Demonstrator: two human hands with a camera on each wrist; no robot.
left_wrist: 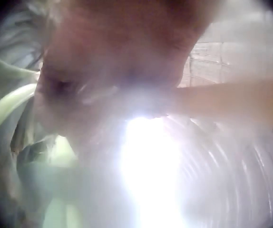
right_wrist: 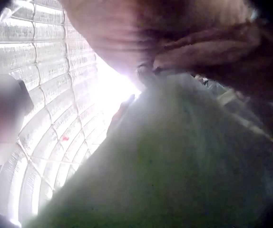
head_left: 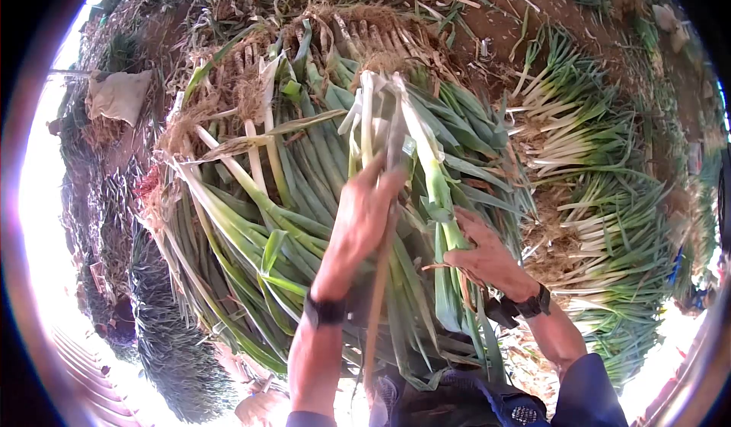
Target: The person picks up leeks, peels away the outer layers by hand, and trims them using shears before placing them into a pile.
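My left hand (head_left: 358, 210) grips a long wooden handle (head_left: 378, 305) that slants down toward my body. Beyond the fingers, a grey, blade-like part (head_left: 394, 134) is blurred. The handle (left_wrist: 231, 102) also juts to the right in the left wrist view. A white leek stalk (head_left: 368, 115) rises just above the left fingertips. On the right, my right hand (head_left: 487, 252) holds a leek (head_left: 435, 179) by its green part, roots pointing away from me. Its broad green leaf (right_wrist: 146, 161) fills much of the right wrist view. Both hands are over a large pile of leeks (head_left: 304, 153).
Rows of leeks (head_left: 601, 221) with white stalks lie on the right. More greens (head_left: 171, 320) are heaped at the left, near a pale sack (head_left: 119, 95). Brown soil (head_left: 525, 0) with scattered leaf scraps shows at the far side.
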